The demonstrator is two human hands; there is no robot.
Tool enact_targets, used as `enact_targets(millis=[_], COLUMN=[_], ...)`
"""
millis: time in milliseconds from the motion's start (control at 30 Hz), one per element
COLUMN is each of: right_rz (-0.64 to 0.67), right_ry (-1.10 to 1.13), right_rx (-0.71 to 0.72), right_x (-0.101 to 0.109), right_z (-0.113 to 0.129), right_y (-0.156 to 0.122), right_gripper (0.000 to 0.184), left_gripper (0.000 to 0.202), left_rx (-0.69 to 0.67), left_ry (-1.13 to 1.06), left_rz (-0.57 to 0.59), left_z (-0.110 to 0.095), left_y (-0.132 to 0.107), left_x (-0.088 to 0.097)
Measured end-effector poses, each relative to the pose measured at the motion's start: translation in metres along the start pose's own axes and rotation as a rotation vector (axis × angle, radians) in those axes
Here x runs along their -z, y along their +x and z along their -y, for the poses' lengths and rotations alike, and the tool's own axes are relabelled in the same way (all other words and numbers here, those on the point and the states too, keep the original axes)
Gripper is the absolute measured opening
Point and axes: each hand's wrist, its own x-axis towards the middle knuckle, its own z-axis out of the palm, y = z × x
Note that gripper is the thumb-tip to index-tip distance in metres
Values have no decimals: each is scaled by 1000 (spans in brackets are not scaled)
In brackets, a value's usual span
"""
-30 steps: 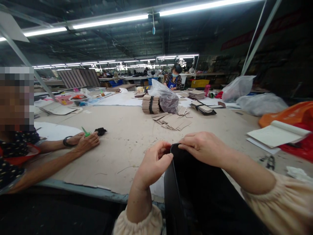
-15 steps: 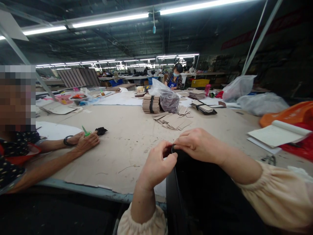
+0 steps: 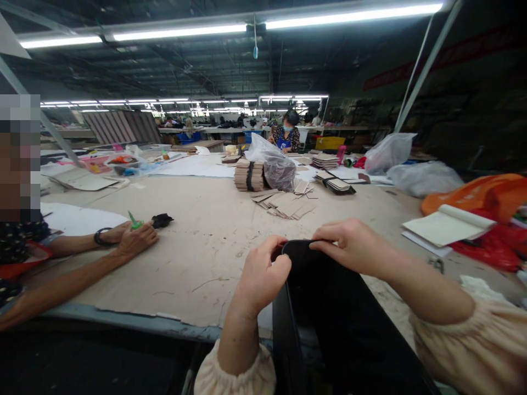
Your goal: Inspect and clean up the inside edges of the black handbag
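Black case [image 3: 349, 323], lower right of the frame — left hand [image 3: 259, 277] and right hand [image 3: 354, 245] pinch its far rim [image 3: 300, 241] between their fingers [image 3: 326, 232].

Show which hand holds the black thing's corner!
The left hand, at the rounded corner of the black thing; the right hand pinches its rim farther right.

Overhead tubes [image 3: 354, 16] glare white — the right background is murky.

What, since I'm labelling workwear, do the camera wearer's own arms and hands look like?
The left hand and right hand are bare, with no gloves, rings or watch showing. The left sleeve and right sleeve are cream, loose and gathered at the ends.
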Motion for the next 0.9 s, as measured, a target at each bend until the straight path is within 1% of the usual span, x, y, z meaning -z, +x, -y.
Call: enact_targets(millis=[67, 133, 200, 267, 333, 367, 400, 467, 500, 567, 600, 667, 767, 800, 900], right_rz=[-17, -30, -23, 1, 21, 17, -3, -95, -162, -301, -360, -436, -455, -449, -439], right_ry=[-106, -158, -157, -85, 91, 211, 346, 646, 800, 1077, 1180, 1296, 1372, 1392, 1380], right_rx=[28, 44, 32, -20, -79, -115, -155, -264, -333, -456, -502, -563, -607, -614, -589], right_x=[0, 1, 1, 0, 0, -1, -1, -5, -9, -19, -27, -43, -66, -72, -77], right_z=[6, 9, 8, 6, 3, 2, 2, 0, -2, -6, -8, -10, -6, -3, 9], right_y=[3, 7, 9, 9, 4, -1, -8, -27, -38, -60, -70, -88, -103, -105, -105], right_gripper=[24, 25, 26, 27, 26, 29, 36, 51, 54, 55, 54, 53, 50, 50, 46], left_gripper=[31, 31, 31, 30, 28, 28, 28, 25, 24, 24, 25, 31, 45, 46, 40], left_rx=[-12, -28, -40, -36, -21, -18, -21, -37, -44, -52, -59, -93, -173, -207, -309], left_ry=[33, 44, 44, 34, -13, -47, -75, -76, -44, 69, 133, 283, 577, 680, 975], left_rz=[-9, -8, 3, 11, 25, 40, 56, 75, 70, 29, 12, 16, 126, 171, 284], left_z=[0, 0, 0, 1, 1, 0, 0, -2, -3, -5, -7, -13, -29, -35, -53], left_y=[0, 1, 1, 2, 1, 0, -1, -3, -3, -2, 0, 7, 22, 27, 39], left_x=[1, 1, 2, 3, 4, 6, 7, 11, 13, 17, 18, 18, 12, 8, -9])
